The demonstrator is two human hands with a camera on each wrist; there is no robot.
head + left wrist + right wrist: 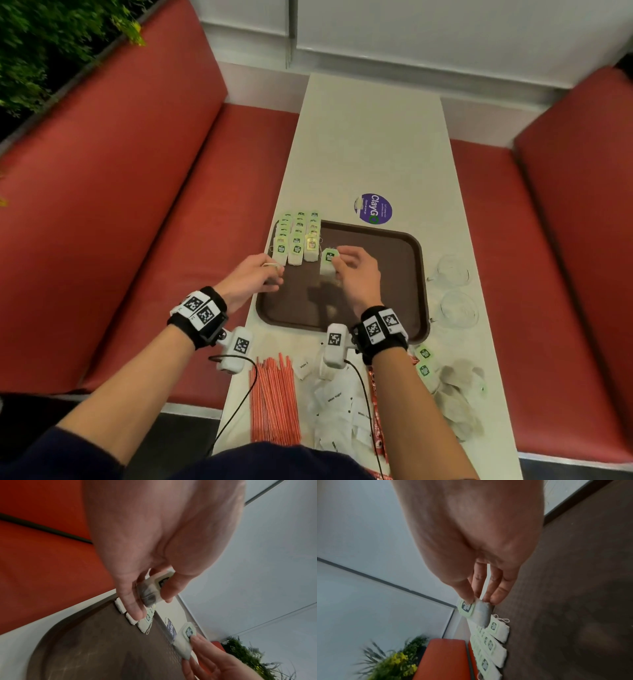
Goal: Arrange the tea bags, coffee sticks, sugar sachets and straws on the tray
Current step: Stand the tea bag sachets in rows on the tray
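A brown tray [383,284] lies on the table, with three rows of green-tagged tea bags [298,236] overlapping at its far left corner. My right hand [337,263] pinches one tea bag [328,262] by thumb and fingers just right of those rows, low over the tray. The right wrist view shows that pinch [477,600] on the tea bag [476,610] above the rows [493,639]. At the tray's left edge my left hand [274,274] grips another tea bag [152,588], its fingers [135,609] curled round it.
Red-striped straws [274,401], white sugar sachets [339,404], red coffee sticks [375,401] and loose tea bags [455,394] lie on the near table. Two clear glass cups [452,274] stand right of the tray. A purple sticker [373,209] is beyond it. Red benches flank the table.
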